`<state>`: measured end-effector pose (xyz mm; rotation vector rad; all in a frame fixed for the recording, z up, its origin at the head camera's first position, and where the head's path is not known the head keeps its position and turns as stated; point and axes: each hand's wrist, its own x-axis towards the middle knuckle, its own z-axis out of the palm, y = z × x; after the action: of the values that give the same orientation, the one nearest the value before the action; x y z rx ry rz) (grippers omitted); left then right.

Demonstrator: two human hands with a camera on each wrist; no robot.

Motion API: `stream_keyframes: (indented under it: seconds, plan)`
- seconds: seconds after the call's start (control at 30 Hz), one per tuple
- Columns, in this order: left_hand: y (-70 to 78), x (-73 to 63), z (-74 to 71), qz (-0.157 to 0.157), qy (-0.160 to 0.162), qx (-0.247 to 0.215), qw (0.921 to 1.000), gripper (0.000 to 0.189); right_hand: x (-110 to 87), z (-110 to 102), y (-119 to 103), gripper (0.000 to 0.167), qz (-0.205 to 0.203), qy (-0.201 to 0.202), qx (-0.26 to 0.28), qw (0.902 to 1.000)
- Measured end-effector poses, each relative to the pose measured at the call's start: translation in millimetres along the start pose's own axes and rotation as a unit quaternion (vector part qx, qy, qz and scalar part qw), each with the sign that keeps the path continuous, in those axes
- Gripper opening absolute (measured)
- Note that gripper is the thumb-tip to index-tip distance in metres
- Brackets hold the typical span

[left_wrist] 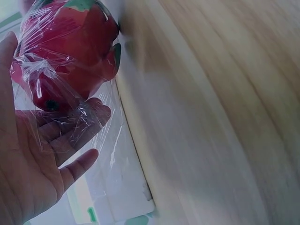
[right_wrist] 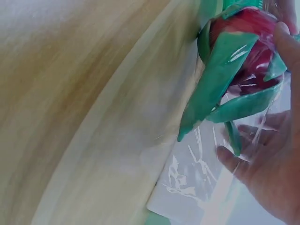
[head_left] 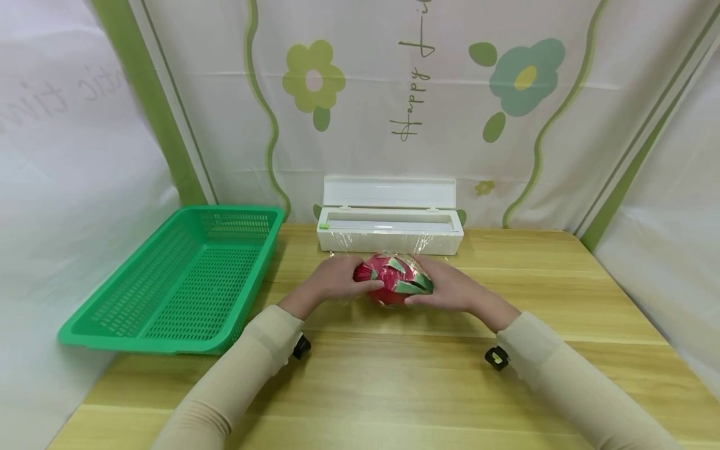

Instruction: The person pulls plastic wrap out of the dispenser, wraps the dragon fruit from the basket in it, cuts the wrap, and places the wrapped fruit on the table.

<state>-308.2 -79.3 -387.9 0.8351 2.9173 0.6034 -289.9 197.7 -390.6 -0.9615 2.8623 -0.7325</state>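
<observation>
A red dragon fruit (head_left: 394,275) with green scales, partly covered in clear plastic wrap (left_wrist: 47,70), is held between both hands just in front of a white cling film box (head_left: 390,240). My left hand (head_left: 341,279) grips its left end, the thumb on the near side and the fingers behind the wrap. At the leafy right end, my right hand (head_left: 452,287) holds the fruit the same way, its fingers showing through film in the right wrist view. Shiny film also shows over the box's front. The box lid (head_left: 390,192) stands raised at the back.
A green plastic basket (head_left: 242,319) with slotted sides stands at the left of the wooden table (head_left: 394,387). Behind the box hangs a white curtain (head_left: 371,144) printed with flowers. More curtain closes off the left and right sides.
</observation>
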Motion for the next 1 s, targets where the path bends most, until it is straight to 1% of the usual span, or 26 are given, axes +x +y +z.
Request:
stream_keyframes:
  seconds: [0.13, 0.27, 0.37, 0.43, 0.57, 0.67, 0.83, 0.93, 1.0]
  plan:
    - [-1.2, 1.2, -0.4, 0.0, 0.0, 0.006, 1.0, 0.055, -0.9, -1, -6, 0.112, -0.046, 0.041, -0.057, 0.9965]
    - [-2.5, 2.7, -1.2, 0.002, -0.002, 0.011, 0.9999, 0.056, 1.5, 1, -10, 0.113, -0.107, 0.077, -0.108, 0.9853]
    - [-4.3, 3.4, -0.8, 0.0, -0.003, 0.008, 1.0, 0.057, 4.4, 5, -11, 0.113, -0.142, 0.084, -0.119, 0.9791]
    - [-5.9, 3.3, -0.1, -0.003, -0.005, 0.004, 1.0, 0.057, 6.5, 8, -11, 0.114, -0.154, 0.074, -0.114, 0.9787]
    - [-9.5, 3.4, 2.9, -0.007, -0.007, 0.006, 0.9999, 0.061, 9.9, 15, -11, 0.117, -0.155, 0.046, -0.09, 0.9827]
    - [-11.7, 3.8, 4.9, -0.006, -0.004, 0.014, 0.9999, 0.063, 11.9, 18, -11, 0.115, -0.145, 0.037, -0.075, 0.9858]
    - [-12.9, 3.3, 4.5, -0.006, -0.002, 0.021, 0.9998, 0.064, 14.9, 20, -10, 0.108, -0.138, 0.047, -0.077, 0.9864]
    - [-12.8, 2.0, 2.8, -0.006, -0.003, 0.024, 0.9997, 0.065, 15.8, 20, -8, 0.108, -0.142, 0.052, -0.08, 0.9853]
    - [-12.6, 0.9, 1.0, -0.002, 0.006, 0.029, 0.9996, 0.067, 16.3, 19, -7, 0.108, -0.142, 0.053, -0.08, 0.9853]
